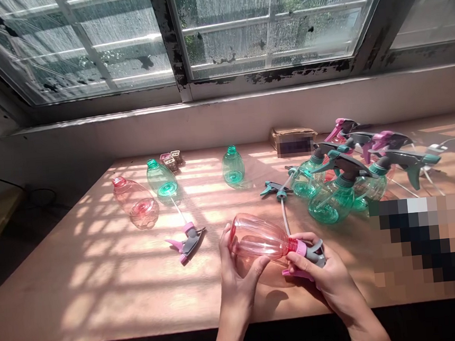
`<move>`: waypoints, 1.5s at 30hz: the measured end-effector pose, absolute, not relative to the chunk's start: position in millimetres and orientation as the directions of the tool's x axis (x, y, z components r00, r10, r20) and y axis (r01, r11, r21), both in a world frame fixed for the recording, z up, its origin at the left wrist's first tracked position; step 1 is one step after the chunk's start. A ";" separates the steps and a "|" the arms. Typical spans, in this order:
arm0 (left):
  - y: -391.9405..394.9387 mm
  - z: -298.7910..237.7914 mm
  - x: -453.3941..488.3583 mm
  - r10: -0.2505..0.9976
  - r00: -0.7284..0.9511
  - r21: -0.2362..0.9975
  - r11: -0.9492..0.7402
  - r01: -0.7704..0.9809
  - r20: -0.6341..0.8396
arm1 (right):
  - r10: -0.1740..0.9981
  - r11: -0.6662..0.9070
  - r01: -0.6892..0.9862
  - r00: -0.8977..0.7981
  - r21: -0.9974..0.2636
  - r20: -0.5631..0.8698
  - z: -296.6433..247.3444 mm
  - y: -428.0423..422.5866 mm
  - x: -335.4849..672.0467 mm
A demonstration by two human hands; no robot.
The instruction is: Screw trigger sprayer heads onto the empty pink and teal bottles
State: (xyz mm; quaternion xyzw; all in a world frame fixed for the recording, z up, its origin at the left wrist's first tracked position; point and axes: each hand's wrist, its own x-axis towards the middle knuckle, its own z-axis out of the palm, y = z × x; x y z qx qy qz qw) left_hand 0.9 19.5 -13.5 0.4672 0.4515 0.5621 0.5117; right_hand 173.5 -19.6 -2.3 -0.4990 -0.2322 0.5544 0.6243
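Observation:
A clear pink spray bottle (259,236) lies sideways between my two hands, above the front part of the table. My left hand (237,281) grips its body near the base, thumb on the near side. At the neck, my right hand (328,273) has its fingers around the pink collar of the grey-and-pink trigger sprayer (301,248), which sits on the bottle's mouth. Whether the collar is fully tight I cannot tell. Left of my hands lies a loose pink-and-grey trigger sprayer (188,243) with its tube. Behind the held bottle lies a teal-and-grey trigger sprayer (280,190).
An open pink bottle (137,205) and green bottles (162,179) (233,167) stand on the wooden table (114,292). Several bottles with sprayers (334,201) crowd the right side. A small cardboard box (293,134) sits by the wall, below the window.

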 end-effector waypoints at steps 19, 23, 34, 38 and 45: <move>19.8 -9.0 2.1 0.996 -0.074 0.984 -0.060 -0.168 0.048 | 0.927 -0.165 -0.441 0.236 -0.882 -0.292 1.9 -20.5 172.2; 18.8 -3.8 2.7 0.992 -0.124 0.984 -0.034 -0.175 0.012 | 0.935 -0.167 -0.429 0.216 -0.888 -0.280 3.0 -20.6 171.9; 21.9 -16.4 -0.6 0.999 0.019 0.991 -0.041 -0.128 0.044 | 0.926 -0.114 -0.527 0.250 -0.842 -0.282 -0.8 -19.7 177.9; 20.5 -10.6 2.2 0.999 -0.021 0.984 -0.040 -0.172 0.037 | 0.930 -0.148 -0.484 0.228 -0.863 -0.287 -0.5 -19.5 175.3; 17.4 5.5 2.5 0.992 -0.116 0.969 0.015 -0.247 -0.045 | 0.947 -0.132 -0.406 0.217 -0.905 -0.235 3.1 -19.9 169.7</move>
